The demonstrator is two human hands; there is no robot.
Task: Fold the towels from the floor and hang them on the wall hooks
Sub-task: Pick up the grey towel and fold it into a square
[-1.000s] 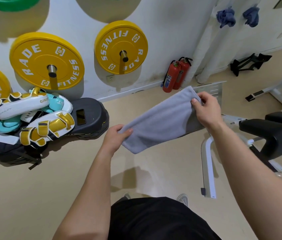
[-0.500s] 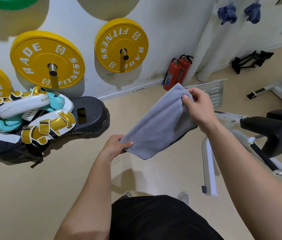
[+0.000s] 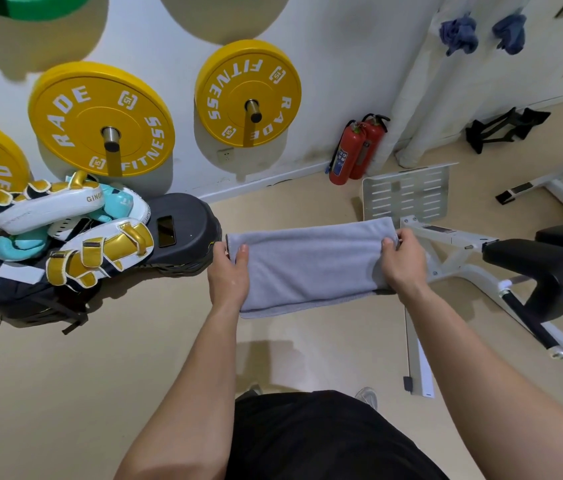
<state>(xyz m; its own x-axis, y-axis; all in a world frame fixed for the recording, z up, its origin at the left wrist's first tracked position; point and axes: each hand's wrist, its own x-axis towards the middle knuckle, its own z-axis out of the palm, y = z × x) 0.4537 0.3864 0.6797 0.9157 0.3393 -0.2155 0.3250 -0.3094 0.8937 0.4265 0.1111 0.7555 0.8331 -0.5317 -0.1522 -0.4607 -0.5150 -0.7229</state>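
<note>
A light grey towel (image 3: 311, 265) is stretched flat and level in the air in front of me, folded into a wide band. My left hand (image 3: 228, 275) grips its left end, thumb on top. My right hand (image 3: 403, 259) pinches its right end. Two blue towels (image 3: 460, 34) (image 3: 510, 32) hang bunched on the white wall at the top right; their hooks are hidden by the cloth.
Yellow weight plates (image 3: 102, 119) hang on wall pegs. A pile of boxing pads and a black bag (image 3: 65, 244) lies at the left. Two red fire extinguishers (image 3: 356, 150) stand by the wall. A white bench frame with black pad (image 3: 550, 271) is at my right.
The towel was slanted, right end high. My right hand dropped and my left hand rose, so the towel now hangs level and stretched wider between them.
</note>
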